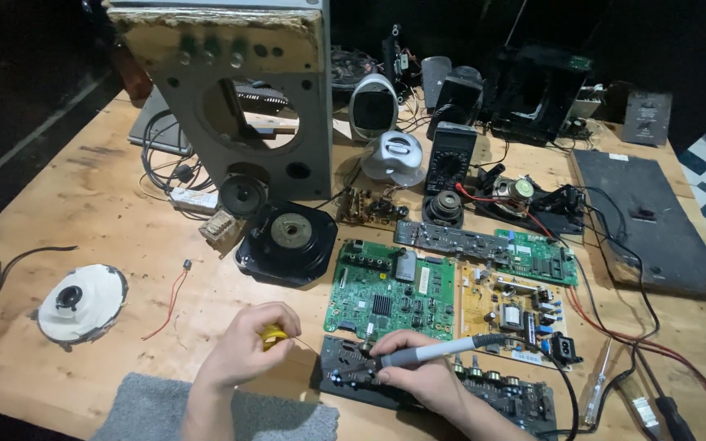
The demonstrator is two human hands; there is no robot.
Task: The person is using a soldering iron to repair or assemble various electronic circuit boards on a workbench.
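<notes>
- Head view: dark circuit board [439, 390] with a row of small knobs, lying flat at the near table edge, directly beneath the right fingers.
- Right hand [418, 371] clenched round a grey soldering iron [443, 350], pen-style, tip down on the board's left end; black cord trailing off past the knuckles.
- Left hand [247, 347] curled shut on a small yellow spool [271, 336], thin solder wire [308, 345] running from the fingertips toward the iron's tip.
- Just beyond the right fingers: green circuit board [390, 290]; beside it, a tan power board [510, 314].
- Beyond the left fingers: black speaker magnet [288, 241] and grey speaker baffle [234, 102].
- Left of the left hand, well apart: white round part [82, 302] and a loose red wire [169, 302].
- Under the left wrist: grey cloth [145, 408].
- Right of the right hand: screwdriver [596, 384] on the wooden table [83, 204].
</notes>
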